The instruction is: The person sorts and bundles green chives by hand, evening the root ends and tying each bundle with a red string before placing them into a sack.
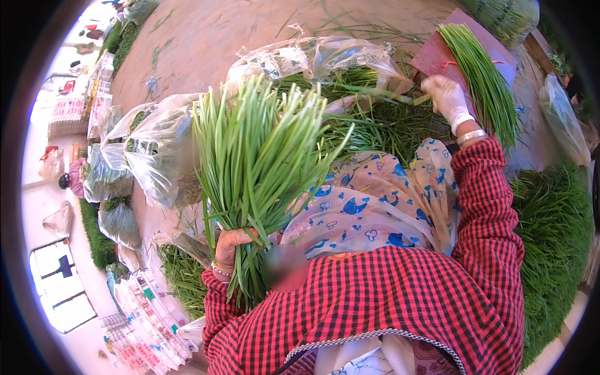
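My left hand (232, 251) is wrapped round a large loose bunch of green chives (262, 156), held upright with the cut ends fanned out at the top. Out to the right, my right hand (447, 100), in a white glove, is closed on a thin strand of pale, yellowish chive leaves (400, 97) that trails leftward. Just beyond that hand, a neat bundle of chives (478, 72) lies across a reddish board (431, 53), with a bit of red tie at its side. An apron with blue prints (356, 209) covers my lap.
Loose chives (394, 128) lie in front of my lap beside crumpled clear plastic (325, 56). More chives (550, 231) are heaped at the right. Filled plastic bags (156, 153) stand at the left, with stacked printed packaging (147, 319) behind. Scattered leaves lie on the floor (206, 37).
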`<state>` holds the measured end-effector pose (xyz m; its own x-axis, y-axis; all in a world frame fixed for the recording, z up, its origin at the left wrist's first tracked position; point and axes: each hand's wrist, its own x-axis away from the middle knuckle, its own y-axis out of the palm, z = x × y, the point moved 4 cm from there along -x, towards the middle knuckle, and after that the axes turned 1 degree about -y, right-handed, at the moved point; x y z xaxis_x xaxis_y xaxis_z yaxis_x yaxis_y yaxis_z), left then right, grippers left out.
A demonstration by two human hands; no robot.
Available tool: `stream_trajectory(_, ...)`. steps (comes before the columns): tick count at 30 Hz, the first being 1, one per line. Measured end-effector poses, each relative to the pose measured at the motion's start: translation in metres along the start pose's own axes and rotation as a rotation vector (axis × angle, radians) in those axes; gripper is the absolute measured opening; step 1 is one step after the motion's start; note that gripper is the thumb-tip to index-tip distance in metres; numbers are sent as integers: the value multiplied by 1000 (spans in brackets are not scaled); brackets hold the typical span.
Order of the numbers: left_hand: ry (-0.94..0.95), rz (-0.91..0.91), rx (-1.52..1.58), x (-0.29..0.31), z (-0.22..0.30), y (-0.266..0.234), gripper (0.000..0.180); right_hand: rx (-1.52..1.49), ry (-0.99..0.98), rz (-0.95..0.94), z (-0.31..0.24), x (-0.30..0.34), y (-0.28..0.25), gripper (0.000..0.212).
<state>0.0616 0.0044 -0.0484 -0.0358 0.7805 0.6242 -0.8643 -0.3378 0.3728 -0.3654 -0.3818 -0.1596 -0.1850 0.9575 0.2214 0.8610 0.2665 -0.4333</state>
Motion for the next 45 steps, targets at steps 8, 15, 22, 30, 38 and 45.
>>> stream_trajectory(8, 128, 55, -47, -8, 7, -2, 47, -32, -60, -1199, -33, 114, 166, 97)
stream_trajectory(15, 415, 164, -330, -39, 29, 77, 45, -1057, -196, -1066, -158, 135, 179, 91)
stream_trajectory(22, 636, 438, -1299, -117, 33, 158, 67, -798, -465, -624, -185, 103, 159, 72)
stream_trajectory(30, 782, -50, -1351, -115, 31, 232, 114, -1032, -191, -456, -163, 88, 91, 40)
stream_trajectory(38, 422, -464, -3, -150, 34, 121, 79, -830, -268, -699, -180, 119, 15, 72)
stream_trajectory(45, 447, -509, 207, -158, 21, 153, 82, 252, -417, -444, -137, 158, 109, 109)
